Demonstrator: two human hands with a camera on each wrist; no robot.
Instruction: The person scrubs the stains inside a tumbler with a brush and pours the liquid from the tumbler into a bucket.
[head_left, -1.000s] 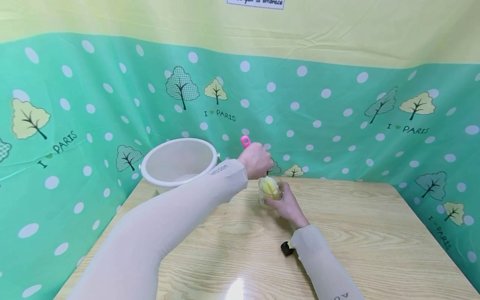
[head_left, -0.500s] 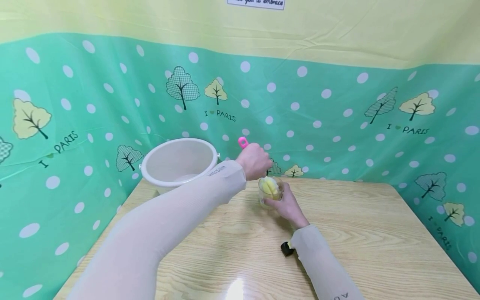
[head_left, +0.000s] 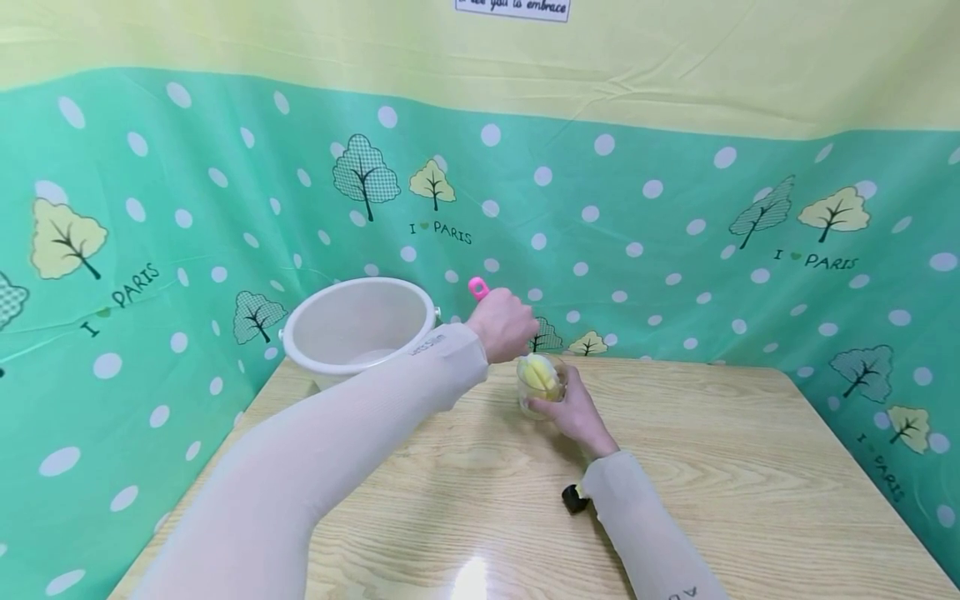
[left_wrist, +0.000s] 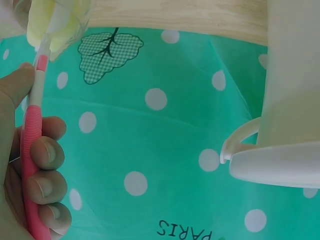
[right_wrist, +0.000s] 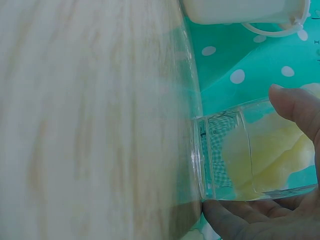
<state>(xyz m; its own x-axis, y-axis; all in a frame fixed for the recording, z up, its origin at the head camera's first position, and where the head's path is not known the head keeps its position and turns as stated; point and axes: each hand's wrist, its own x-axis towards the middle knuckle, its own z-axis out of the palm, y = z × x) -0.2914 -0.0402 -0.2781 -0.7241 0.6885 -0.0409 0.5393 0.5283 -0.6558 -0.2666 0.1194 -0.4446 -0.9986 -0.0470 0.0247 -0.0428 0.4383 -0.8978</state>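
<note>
My left hand (head_left: 504, 325) grips the pink handle (left_wrist: 33, 132) of a cup brush from above, with the handle's looped end (head_left: 477, 288) sticking out beyond the fist. The brush's yellow and white sponge head (head_left: 537, 372) sits inside a clear drinking glass (right_wrist: 215, 155). Around the glass my right hand (head_left: 577, 417) is wrapped, thumb on one side and fingers on the other in the right wrist view. In that view the glass's base touches or nearly touches the wooden tabletop (right_wrist: 100, 120); which one, I cannot tell.
A white bucket (head_left: 303, 360) stands at the table's back left, close to my left forearm; its handle (left_wrist: 241, 139) juts out at the side. A green and yellow printed curtain (head_left: 660, 250) hangs behind and beside the table. A small black device (head_left: 574, 498) sits by the right cuff.
My left hand has shifted slightly left, and the brush handle's end has tilted further left and a little lower. The right hand and glass stay almost where they were.
</note>
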